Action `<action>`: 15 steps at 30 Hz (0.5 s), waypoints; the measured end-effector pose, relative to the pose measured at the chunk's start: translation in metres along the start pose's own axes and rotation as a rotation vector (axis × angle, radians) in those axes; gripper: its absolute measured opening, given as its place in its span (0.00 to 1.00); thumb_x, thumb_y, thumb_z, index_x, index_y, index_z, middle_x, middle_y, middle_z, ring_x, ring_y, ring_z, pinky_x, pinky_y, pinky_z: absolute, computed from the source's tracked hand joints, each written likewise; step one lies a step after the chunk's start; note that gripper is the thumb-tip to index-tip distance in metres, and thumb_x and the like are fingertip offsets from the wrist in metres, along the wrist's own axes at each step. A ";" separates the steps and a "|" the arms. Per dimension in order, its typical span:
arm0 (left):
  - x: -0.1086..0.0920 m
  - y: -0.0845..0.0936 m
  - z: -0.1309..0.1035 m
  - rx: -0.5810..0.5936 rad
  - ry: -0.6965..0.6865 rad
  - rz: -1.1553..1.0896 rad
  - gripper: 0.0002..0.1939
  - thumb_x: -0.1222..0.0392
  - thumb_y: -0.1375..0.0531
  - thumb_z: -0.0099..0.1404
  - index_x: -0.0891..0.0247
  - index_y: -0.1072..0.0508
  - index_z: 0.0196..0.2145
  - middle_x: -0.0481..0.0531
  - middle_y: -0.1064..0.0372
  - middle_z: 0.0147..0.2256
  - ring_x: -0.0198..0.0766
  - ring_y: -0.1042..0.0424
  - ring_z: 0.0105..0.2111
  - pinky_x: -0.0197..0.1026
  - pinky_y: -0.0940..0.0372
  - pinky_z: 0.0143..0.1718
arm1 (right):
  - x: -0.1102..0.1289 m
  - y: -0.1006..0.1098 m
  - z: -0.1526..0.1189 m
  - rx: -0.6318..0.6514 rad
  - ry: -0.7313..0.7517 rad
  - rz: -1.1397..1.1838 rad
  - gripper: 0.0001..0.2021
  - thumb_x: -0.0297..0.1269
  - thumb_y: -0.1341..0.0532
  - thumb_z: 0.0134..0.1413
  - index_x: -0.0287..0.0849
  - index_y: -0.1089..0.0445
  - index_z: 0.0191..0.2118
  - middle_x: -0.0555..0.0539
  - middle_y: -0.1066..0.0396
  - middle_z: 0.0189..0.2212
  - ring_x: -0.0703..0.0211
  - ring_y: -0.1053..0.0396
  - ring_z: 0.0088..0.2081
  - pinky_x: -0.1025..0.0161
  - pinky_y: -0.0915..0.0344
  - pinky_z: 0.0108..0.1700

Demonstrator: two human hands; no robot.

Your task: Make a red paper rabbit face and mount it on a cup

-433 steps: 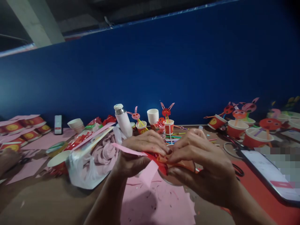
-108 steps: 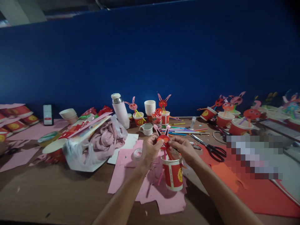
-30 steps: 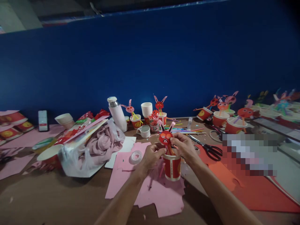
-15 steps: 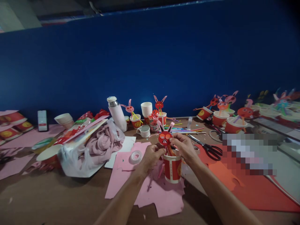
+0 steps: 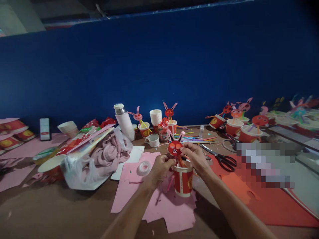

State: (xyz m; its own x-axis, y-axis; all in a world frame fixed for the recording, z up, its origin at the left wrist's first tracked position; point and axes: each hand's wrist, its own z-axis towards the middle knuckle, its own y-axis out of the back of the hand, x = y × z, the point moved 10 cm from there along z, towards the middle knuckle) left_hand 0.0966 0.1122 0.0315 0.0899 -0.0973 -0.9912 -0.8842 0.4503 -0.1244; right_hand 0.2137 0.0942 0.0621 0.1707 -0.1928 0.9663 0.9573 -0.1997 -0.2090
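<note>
A red paper face with pink ears stands on sticks in a red and white paper cup. My right hand pinches the right edge of the face. On the other side, my left hand has its fingers closed at the cup's rim, just below the face; what lies between its fingertips is too small to make out. Under the cup lies cut pink paper, with a roll of tape on its upper left part.
Black-handled scissors lie on red paper at the right. A white flask, a mug and straws are behind. A plastic bag sits left; similar cup figures stand at the back right.
The view has shifted very slightly. Both hands stay at the face and cup, and the paper face appears turned or tilted a little.
</note>
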 end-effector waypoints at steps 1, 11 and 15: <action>0.000 0.000 0.000 0.004 0.002 -0.008 0.08 0.61 0.40 0.45 0.69 0.27 0.24 0.49 0.32 0.20 0.32 0.37 0.21 0.35 0.43 0.24 | 0.000 0.000 0.000 0.003 -0.001 0.002 0.09 0.40 0.35 0.40 0.41 0.32 0.24 0.53 0.34 0.20 0.63 0.37 0.25 0.63 0.41 0.31; 0.002 0.007 0.003 -0.003 0.017 -0.103 0.10 0.60 0.37 0.44 0.69 0.26 0.26 0.50 0.29 0.23 0.34 0.34 0.23 0.36 0.41 0.27 | 0.005 0.002 -0.001 -0.033 -0.010 0.020 0.16 0.49 0.35 0.40 0.41 0.33 0.25 0.53 0.34 0.19 0.64 0.38 0.23 0.65 0.39 0.29; -0.005 0.017 0.003 -0.038 -0.002 -0.165 0.10 0.60 0.36 0.44 0.68 0.28 0.25 0.48 0.30 0.22 0.32 0.35 0.22 0.34 0.42 0.26 | -0.001 0.004 0.001 -0.033 -0.027 0.002 0.18 0.53 0.34 0.38 0.41 0.32 0.25 0.50 0.32 0.20 0.60 0.34 0.25 0.63 0.37 0.29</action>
State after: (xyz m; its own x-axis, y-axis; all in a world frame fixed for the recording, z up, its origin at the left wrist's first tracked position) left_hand 0.0822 0.1234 0.0344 0.2359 -0.1654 -0.9576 -0.8741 0.3945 -0.2834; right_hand 0.2174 0.0947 0.0609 0.1793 -0.1671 0.9695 0.9487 -0.2314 -0.2153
